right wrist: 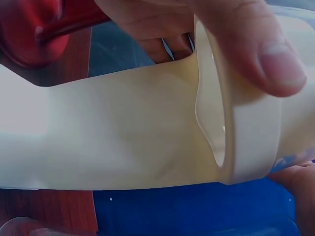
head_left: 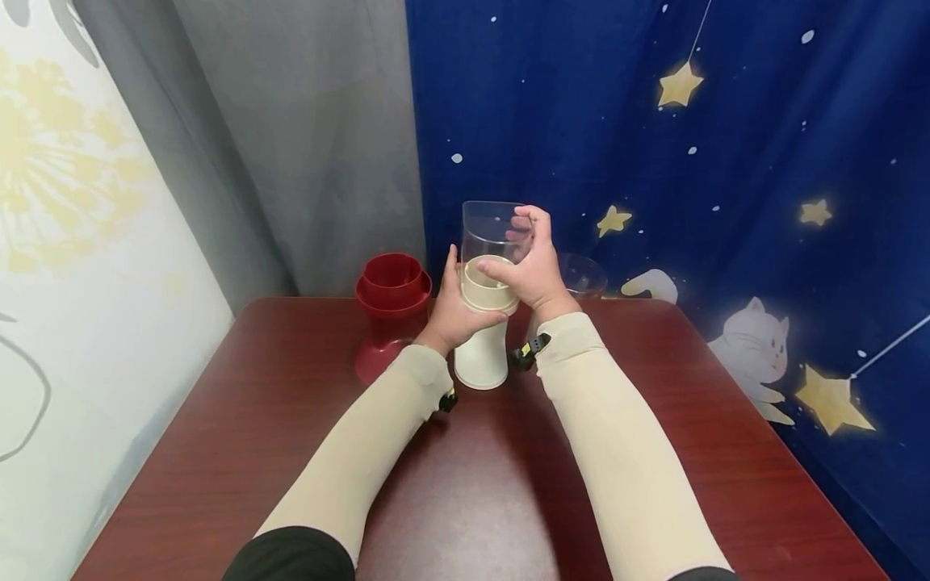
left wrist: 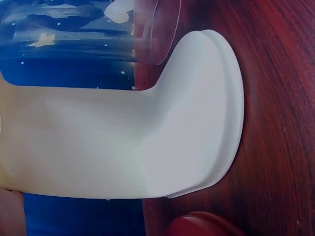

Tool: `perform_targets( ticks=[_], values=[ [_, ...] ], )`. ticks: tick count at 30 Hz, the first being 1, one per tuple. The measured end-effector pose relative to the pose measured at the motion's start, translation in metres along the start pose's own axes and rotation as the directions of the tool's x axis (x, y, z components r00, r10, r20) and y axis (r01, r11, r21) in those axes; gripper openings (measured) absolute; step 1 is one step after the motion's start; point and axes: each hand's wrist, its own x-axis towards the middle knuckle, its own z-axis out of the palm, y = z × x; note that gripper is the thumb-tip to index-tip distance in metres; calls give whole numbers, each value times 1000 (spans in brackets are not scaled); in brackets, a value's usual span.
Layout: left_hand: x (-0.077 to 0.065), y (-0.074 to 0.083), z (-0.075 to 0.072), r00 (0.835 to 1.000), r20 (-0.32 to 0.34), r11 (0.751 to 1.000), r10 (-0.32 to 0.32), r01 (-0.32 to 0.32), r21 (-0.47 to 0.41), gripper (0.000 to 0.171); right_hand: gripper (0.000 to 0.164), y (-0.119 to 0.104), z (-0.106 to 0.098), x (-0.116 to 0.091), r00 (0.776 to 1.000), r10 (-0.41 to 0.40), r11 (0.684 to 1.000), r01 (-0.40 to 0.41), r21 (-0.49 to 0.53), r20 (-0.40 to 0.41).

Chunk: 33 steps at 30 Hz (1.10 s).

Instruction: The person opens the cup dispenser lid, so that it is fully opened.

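Observation:
A cream plastic stand (head_left: 481, 363) with a wide foot and a ring-shaped top stands upright on the table. A clear plastic container (head_left: 483, 219) sits upright at its ring. My left hand (head_left: 456, 313) holds the stand around the ring from the left; in the right wrist view the left thumb (right wrist: 280, 69) lies over the ring's outside. On the other side my right hand (head_left: 539, 270) grips the clear container, thumb in front near the ring and fingers behind the wall. The right hand (right wrist: 298, 189) shows only partly in the right wrist view.
To the left stands a red plastic stand (head_left: 393, 303) with a ring top. A second clear container (head_left: 584, 273) is behind my right wrist, toward the table's back edge. Blue and grey curtains hang behind the dark red wooden table (head_left: 291, 452). A pale wall borders the left side.

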Motion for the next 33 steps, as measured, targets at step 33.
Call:
perform_targets(
  ticks=[33],
  values=[
    [-1, 0, -3, 1000, 24, 1000, -18, 18, -9, 148, 94, -6, 2, 3, 1000, 13, 999, -14, -32, -25]
  ],
)
